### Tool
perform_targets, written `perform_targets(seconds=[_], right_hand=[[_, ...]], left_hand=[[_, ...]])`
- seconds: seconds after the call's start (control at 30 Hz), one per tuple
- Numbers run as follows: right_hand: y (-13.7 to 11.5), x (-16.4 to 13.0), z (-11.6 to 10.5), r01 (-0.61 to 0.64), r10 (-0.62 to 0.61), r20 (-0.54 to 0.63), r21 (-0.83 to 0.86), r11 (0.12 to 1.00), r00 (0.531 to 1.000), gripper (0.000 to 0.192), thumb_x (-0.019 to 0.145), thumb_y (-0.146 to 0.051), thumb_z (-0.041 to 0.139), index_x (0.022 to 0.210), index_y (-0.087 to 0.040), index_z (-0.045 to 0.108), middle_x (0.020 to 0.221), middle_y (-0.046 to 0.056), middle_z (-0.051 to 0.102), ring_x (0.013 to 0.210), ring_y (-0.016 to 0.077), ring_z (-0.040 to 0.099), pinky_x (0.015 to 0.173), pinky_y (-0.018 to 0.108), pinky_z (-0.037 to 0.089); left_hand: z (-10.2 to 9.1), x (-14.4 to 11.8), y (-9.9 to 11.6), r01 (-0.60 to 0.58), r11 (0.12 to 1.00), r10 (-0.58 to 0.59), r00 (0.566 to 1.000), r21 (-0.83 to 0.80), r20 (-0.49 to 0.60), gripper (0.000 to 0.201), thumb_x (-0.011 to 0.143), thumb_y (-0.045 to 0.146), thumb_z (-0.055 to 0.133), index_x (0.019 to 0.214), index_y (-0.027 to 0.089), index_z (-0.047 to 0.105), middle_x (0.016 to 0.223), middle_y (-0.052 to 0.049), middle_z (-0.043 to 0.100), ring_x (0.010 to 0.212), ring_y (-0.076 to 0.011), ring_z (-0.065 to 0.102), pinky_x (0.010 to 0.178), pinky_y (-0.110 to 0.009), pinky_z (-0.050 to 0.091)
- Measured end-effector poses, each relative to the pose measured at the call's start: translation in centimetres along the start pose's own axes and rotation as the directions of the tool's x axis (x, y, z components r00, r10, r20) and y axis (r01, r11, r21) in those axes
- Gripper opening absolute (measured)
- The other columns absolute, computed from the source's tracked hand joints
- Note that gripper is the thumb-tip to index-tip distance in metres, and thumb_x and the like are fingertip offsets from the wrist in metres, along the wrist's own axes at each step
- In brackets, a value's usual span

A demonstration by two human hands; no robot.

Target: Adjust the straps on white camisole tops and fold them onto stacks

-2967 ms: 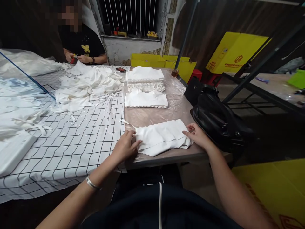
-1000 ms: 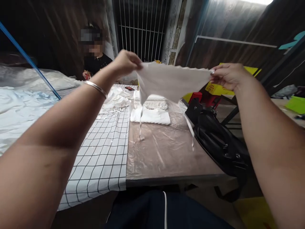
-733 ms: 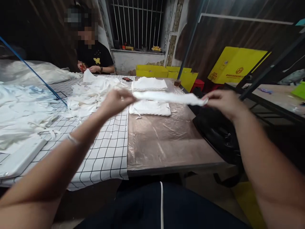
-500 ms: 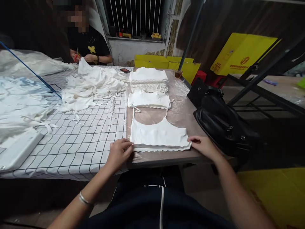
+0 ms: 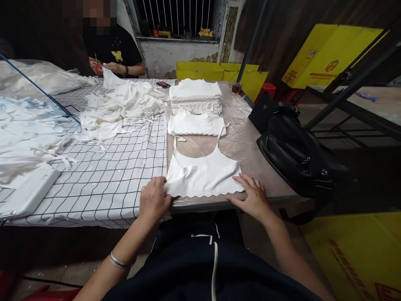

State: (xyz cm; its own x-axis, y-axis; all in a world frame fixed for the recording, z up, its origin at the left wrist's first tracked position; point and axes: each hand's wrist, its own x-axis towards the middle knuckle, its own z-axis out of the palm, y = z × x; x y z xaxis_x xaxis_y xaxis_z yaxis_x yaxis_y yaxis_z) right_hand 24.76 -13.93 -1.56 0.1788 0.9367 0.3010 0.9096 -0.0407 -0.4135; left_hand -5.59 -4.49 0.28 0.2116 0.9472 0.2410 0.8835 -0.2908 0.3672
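Note:
A white camisole top (image 5: 205, 173) with thin straps lies at the table's near edge, its wavy hem toward me and a few creases across it. At its lower left corner my left hand (image 5: 155, 196) is closed, fingers and thumb gripping the cloth. My right hand (image 5: 252, 194) is open at the right side, fingertips resting on the fabric and thumb apart near the hem. Just beyond the straps sits a folded white garment (image 5: 197, 124), and behind that rises a stack of folded white garments (image 5: 196, 94).
Left, a grid-patterned cloth (image 5: 134, 167) bears a heap of white garments (image 5: 125, 104), paler pieces (image 5: 28, 129) and a white flat box (image 5: 29, 192). Black bags (image 5: 291, 146) stand at the right edge. Across the table a person (image 5: 115, 50) holds red-handled scissors (image 5: 98, 67) and white cloth.
The top's two hem layers, apart before, now lie together. My right hand has moved left and spread its fingers; my left hand stays at the left corner. The view has tilted slightly down.

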Motion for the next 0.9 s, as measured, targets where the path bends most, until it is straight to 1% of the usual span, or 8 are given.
perform_targets(seconds=[0.07, 0.23, 0.37, 0.5, 0.6, 0.67, 0.8, 0.9], right_hand=[[-0.5, 0.0, 1.0, 0.015, -0.017, -0.036, -0.054, 0.998, 0.999, 0.048, 0.075, -0.044, 0.069, 0.120, -0.026, 0.064, 0.129, 0.011, 0.057, 0.111, 0.0333, 0.053, 0.094, 0.049, 0.044], [0.8, 0.5, 1.0, -0.026, 0.025, -0.083, -0.005, 1.000, 0.996, 0.035, 0.085, -0.045, 0.057, 0.109, -0.022, 0.068, 0.113, 0.012, 0.064, 0.100, 0.0305, 0.057, 0.090, 0.046, 0.046], [1.8, 3.4, -0.8, -0.101, 0.106, -0.014, 0.192, 0.976, 0.994, 0.036, 0.087, -0.048, 0.051, 0.104, -0.021, 0.068, 0.101, 0.010, 0.067, 0.087, 0.0256, 0.060, 0.078, 0.039, 0.049], [0.3, 7.2, -1.3, -0.077, 0.081, -0.007, 0.207, 0.975, 0.997, 0.029, 0.085, -0.042, 0.054, 0.099, -0.020, 0.067, 0.099, 0.009, 0.067, 0.082, 0.0226, 0.060, 0.078, 0.036, 0.049], [-0.5, 7.2, -0.4, -0.004, 0.001, 0.053, 0.059, 0.998, 0.999, 0.029, 0.080, -0.040, 0.061, 0.102, -0.022, 0.066, 0.107, 0.009, 0.065, 0.098, 0.0274, 0.058, 0.089, 0.040, 0.045], [-0.3, 5.9, 0.3, -0.116, 0.118, 0.038, -0.052, 0.992, 0.992, 0.036, 0.079, -0.042, 0.063, 0.107, -0.020, 0.063, 0.110, 0.012, 0.063, 0.103, 0.0301, 0.057, 0.090, 0.042, 0.044], [0.4, 3.6, 0.3, -0.399, 0.404, 0.006, -0.143, 0.906, 0.915, 0.039, 0.078, -0.048, 0.062, 0.103, -0.018, 0.059, 0.097, 0.011, 0.063, 0.092, 0.0277, 0.060, 0.078, 0.036, 0.045], [0.0, 3.3, -0.6, -0.440, 0.461, 0.084, -0.187, 0.878, 0.883, 0.033, 0.076, -0.052, 0.062, 0.086, -0.021, 0.058, 0.084, 0.007, 0.063, 0.079, 0.0246, 0.060, 0.067, 0.032, 0.042]], left_hand=[[-0.2, 0.1, 0.0, -0.061, 0.998, 0.060, 0.998, 0.008, 0.037, 0.024, 0.069, 0.013, 0.050, 0.091, 0.021, 0.056, 0.084, -0.005, 0.064, 0.081, -0.0232, 0.061, 0.072, -0.032, 0.044], [-1.8, 0.5, -1.4, 0.286, 0.958, -0.285, 0.952, 0.002, 0.115, 0.015, 0.082, 0.029, 0.048, 0.094, 0.023, 0.055, 0.074, -0.002, 0.062, 0.067, -0.0210, 0.060, 0.062, -0.030, 0.043], [-4.4, 2.1, -3.0, 0.032, 0.984, 0.039, 0.923, -0.177, 0.383, 0.038, 0.073, 0.051, 0.064, 0.098, 0.022, 0.061, 0.097, -0.006, 0.066, 0.089, -0.0249, 0.063, 0.074, -0.034, 0.050], [-4.9, 4.3, -2.6, -0.200, 0.942, 0.250, 0.954, -0.269, 0.166, 0.048, 0.089, 0.060, 0.043, 0.112, 0.023, 0.064, 0.121, -0.010, 0.062, 0.113, -0.0265, 0.056, 0.095, -0.042, 0.045], [-3.4, 4.5, -2.5, -0.388, 0.904, 0.428, 0.841, -0.181, 0.332, 0.053, 0.092, 0.060, 0.040, 0.130, 0.029, 0.057, 0.143, -0.008, 0.051, 0.132, -0.0319, 0.042, 0.107, -0.054, 0.031], [-2.1, 4.3, -2.9, -0.404, 0.902, 0.427, 0.774, -0.154, 0.467, 0.054, 0.092, 0.059, 0.040, 0.137, 0.031, 0.052, 0.149, -0.007, 0.045, 0.136, -0.0346, 0.037, 0.106, -0.057, 0.028], [-0.8, 5.7, -3.7, -0.263, 0.940, 0.320, 0.900, -0.216, 0.295, 0.048, 0.098, 0.046, 0.030, 0.132, 0.025, 0.056, 0.137, -0.010, 0.055, 0.126, -0.0294, 0.046, 0.103, -0.050, 0.034], [-0.6, 8.7, -3.3, -0.258, 0.932, 0.330, 0.894, -0.256, 0.304, 0.039, 0.090, 0.046, 0.048, 0.115, 0.022, 0.065, 0.125, -0.011, 0.058, 0.117, -0.0295, 0.048, 0.100, -0.050, 0.035]])
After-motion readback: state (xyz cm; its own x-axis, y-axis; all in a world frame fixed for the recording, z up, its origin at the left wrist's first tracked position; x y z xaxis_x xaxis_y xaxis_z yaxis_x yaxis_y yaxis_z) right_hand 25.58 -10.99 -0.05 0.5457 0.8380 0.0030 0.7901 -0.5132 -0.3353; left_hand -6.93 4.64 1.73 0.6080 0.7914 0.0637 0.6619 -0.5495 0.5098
